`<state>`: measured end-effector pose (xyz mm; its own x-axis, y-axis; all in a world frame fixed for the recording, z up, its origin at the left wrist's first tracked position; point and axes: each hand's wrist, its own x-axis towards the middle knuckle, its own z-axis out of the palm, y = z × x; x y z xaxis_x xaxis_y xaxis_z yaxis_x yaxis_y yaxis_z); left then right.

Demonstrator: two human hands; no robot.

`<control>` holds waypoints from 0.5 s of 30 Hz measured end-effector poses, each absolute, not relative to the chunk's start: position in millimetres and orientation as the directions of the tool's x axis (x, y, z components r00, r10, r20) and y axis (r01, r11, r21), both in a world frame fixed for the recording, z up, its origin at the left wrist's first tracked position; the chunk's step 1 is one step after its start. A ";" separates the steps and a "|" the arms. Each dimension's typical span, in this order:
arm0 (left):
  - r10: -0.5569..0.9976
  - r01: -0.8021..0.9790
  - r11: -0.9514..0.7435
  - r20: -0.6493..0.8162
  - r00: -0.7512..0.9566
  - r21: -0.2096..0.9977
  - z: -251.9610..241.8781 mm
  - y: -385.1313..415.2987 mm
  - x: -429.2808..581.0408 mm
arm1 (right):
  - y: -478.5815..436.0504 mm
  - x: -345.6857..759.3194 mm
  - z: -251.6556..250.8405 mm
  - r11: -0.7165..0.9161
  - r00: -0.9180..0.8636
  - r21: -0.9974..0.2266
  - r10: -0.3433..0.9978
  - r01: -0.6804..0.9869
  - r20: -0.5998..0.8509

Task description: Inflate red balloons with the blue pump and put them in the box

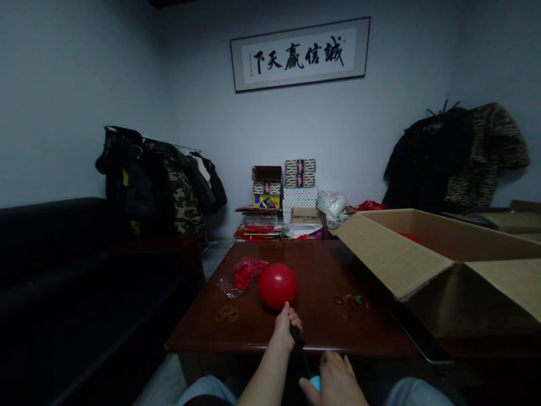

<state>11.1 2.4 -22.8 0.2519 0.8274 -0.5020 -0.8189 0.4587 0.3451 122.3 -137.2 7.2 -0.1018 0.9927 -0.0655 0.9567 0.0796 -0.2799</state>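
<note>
A round, inflated red balloon (278, 286) sits over the near-middle of the table. My left hand (288, 324) is closed around its neck and the black end of a hand pump (297, 337), pinching the two together. The black shaft runs down toward my lap and meets a light blue part (315, 383). My right hand (336, 376) is wrapped over that blue part, which shows between thumb and fingers. To the balloon's left lies a clear plastic bag of red uninflated balloons (244, 275). Yellow rubber bands (227, 313) lie nearer me.
The dark red wooden table (313, 332) spans the middle. Small coloured bands (353, 302) lie on its right. A large open cardboard box (397, 259) stands at right, with something red inside. A flat dark device (418, 332) lies below it. A black sofa (51, 293) is left.
</note>
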 end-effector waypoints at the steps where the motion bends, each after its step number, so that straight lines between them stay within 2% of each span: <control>1: 0.829 -0.820 0.461 -0.495 0.260 0.340 -23.8 1.0 12.0 | -132.6 118.7 11.8 0.081 -0.097 -0.269 0.994 0.960 -0.048; 6: 0.842 -0.790 0.465 -0.475 0.255 0.399 -25.9 -3.0 16.5 | -108.0 102.2 23.6 0.079 -0.057 -0.215 0.993 0.973 0.107; 9: 0.855 -0.772 0.450 -0.467 0.227 0.449 -23.7 -1.8 15.4 | -99.0 97.0 21.2 0.085 -0.053 -0.215 0.987 0.973 0.149; 15: 0.875 -0.756 0.408 -0.457 0.162 0.513 -22.7 2.2 12.6 | -101.5 96.0 10.6 0.034 -0.023 -0.237 0.998 0.971 0.051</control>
